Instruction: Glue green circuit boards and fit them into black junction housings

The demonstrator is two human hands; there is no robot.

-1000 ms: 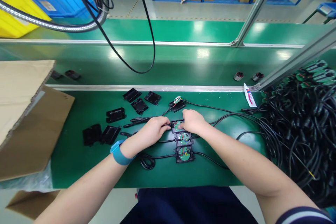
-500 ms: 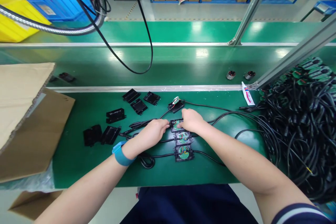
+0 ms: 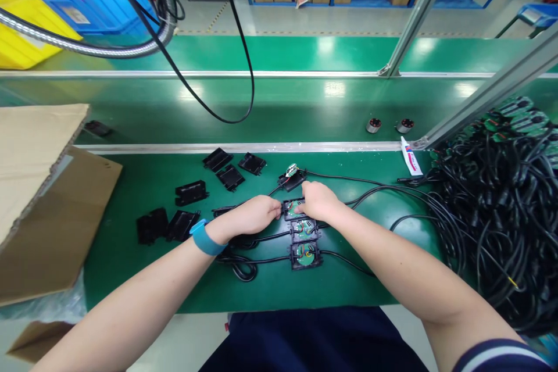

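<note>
Three black plastic housings with green circuit boards lie in a column on the green bench. At the left end of the top housing, my left hand is closed in a pinch on its black cable, mostly hidden by the fingers. My right hand grips the same housing from the right, thumb over its circuit board. Just below sit the middle housing and the bottom housing, with cables leaving both sides. Behind my hands, another housing has a small board sitting tilted on it.
Several black housing pieces are scattered to the left, near a cardboard box. A large heap of black cables fills the right side. A glue tube lies by the metal frame. A black cable loop hangs above the bench.
My left forearm and wrist have shifted slightly, while both hands stay at the top housing. The two small metal cylinders beyond the bench rail have moved a little left.
</note>
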